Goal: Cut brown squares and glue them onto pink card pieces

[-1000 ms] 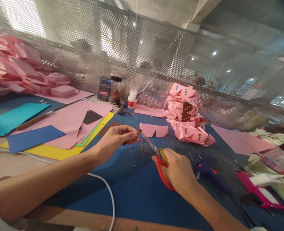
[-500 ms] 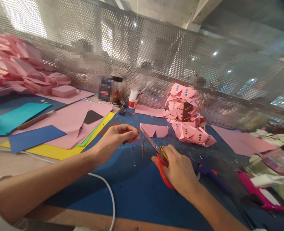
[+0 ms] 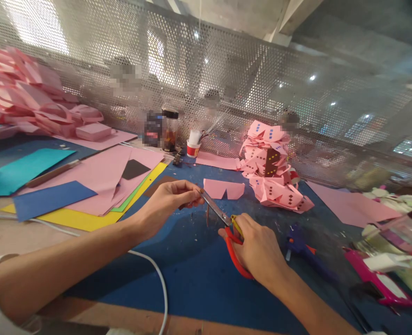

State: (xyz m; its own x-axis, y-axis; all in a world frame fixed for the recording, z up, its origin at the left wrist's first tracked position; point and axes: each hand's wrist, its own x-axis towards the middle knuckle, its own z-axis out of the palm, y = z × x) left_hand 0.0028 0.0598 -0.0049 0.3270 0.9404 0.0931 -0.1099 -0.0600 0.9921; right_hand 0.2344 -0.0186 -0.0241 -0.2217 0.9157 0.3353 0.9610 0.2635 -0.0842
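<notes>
My right hand (image 3: 258,249) is wrapped round the red and yellow handles of a pair of scissors (image 3: 223,218), whose blades point up-left. The blade tips meet the fingertips of my left hand (image 3: 171,200), which pinches a small dark piece of paper too small to make out well. A thin dark strip hangs below the blades. Both hands hover over a blue mat (image 3: 192,274). Just behind them lies a pink cut-out (image 3: 224,189), and further right stands a heap of pink paper dice pieces (image 3: 270,165) with coloured dots.
Pink, yellow, blue and teal sheets (image 3: 87,186) lie at the left, with a pile of folded pink paper (image 3: 27,102) behind. A jar (image 3: 169,130) and small cup (image 3: 192,148) stand by the mesh wall. A glue gun (image 3: 298,242), a pink tool (image 3: 376,279) and a white cable (image 3: 153,274) lie nearby.
The scissor blades opened a little half a second ago and are now closed against the piece in my left fingers. Both hands stay in nearly the same place.
</notes>
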